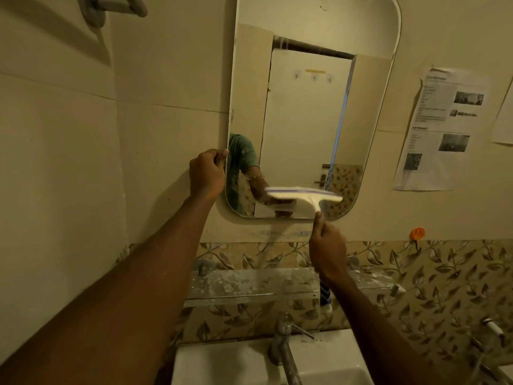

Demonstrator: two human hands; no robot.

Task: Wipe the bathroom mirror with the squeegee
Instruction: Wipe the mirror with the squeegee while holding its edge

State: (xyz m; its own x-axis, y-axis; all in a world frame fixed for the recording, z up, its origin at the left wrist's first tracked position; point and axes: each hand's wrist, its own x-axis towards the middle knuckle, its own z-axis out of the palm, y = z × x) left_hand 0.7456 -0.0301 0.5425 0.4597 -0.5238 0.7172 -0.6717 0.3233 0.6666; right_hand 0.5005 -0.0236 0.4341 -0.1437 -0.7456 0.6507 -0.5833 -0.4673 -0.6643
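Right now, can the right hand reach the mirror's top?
Probably yes: the right hand grips the squeegee low on the mirror, nothing covers the glass above; left hand holds only its edge.

The mirror (305, 107) glass above the squeegee (304, 194) lies open. The left grip (206, 176) blocks the mirror's left edge; below the mirror jut a shelf (249, 284) and tap (283, 343).

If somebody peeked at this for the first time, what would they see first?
Probably the big rounded mirror on the wall in the middle, with a white squeegee, blurred, across its bottom part. The right hand grips the squeegee's handle from below, and the left hand holds the mirror's left edge. A printed sheet hangs on the wall to the right.
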